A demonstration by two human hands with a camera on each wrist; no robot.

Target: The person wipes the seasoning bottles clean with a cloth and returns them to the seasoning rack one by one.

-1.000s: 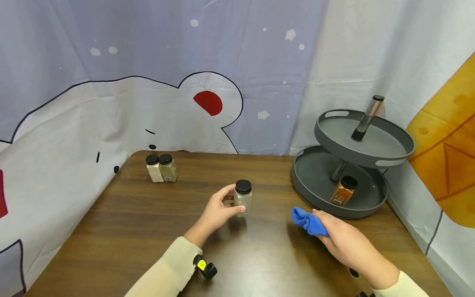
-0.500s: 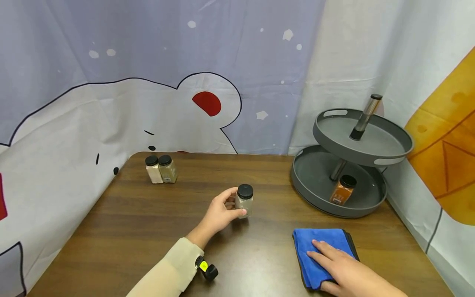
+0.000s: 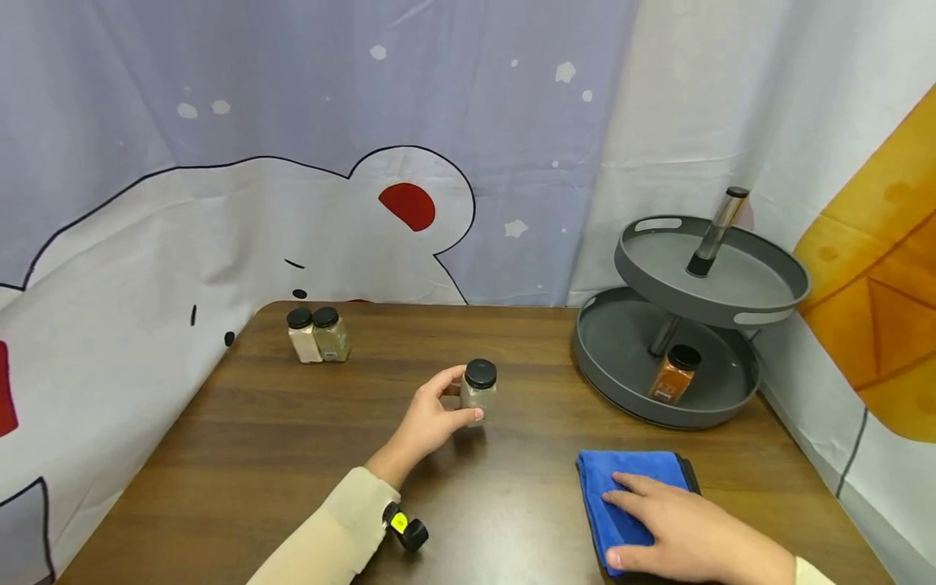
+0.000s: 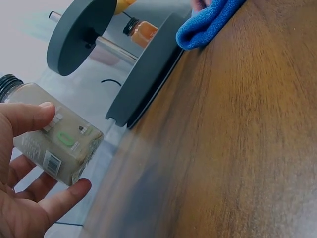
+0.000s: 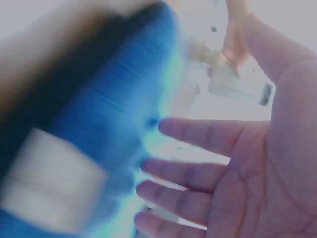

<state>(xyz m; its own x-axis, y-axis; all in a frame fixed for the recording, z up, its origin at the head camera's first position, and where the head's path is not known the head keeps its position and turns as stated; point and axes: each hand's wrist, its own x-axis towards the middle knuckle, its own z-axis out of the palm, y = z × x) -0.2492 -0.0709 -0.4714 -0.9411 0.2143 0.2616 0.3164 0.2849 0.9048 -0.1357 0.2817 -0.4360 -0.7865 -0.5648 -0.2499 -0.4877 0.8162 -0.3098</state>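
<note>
My left hand [image 3: 427, 418] grips a clear spice jar [image 3: 478, 394] with a black lid and pale powder inside, thumb on one side and fingers behind. In the left wrist view the jar [image 4: 57, 134] shows a barcode label, and a shadow falls on the wood below it. My right hand [image 3: 680, 528] is over a folded blue cloth [image 3: 621, 471] with dark edging, at the right front of the table. Its fingers [image 5: 198, 173] are extended and spread towards the cloth in the blurred right wrist view, where a white tag [image 5: 54, 183] shows.
A grey two-tier round stand [image 3: 712, 309] occupies the back right, with an orange-filled spice jar [image 3: 674, 378] on its lower tray. Two more black-lidded jars [image 3: 318, 337] stand side by side at the back left. A printed curtain [image 3: 292, 211] hangs behind the wooden table [image 3: 292, 463].
The blue cloth, earlier bunched and raised in my right hand, now lies folded flat on the table. That hand's thumb has come into view. The left hand keeps hold of the jar, barely moved.
</note>
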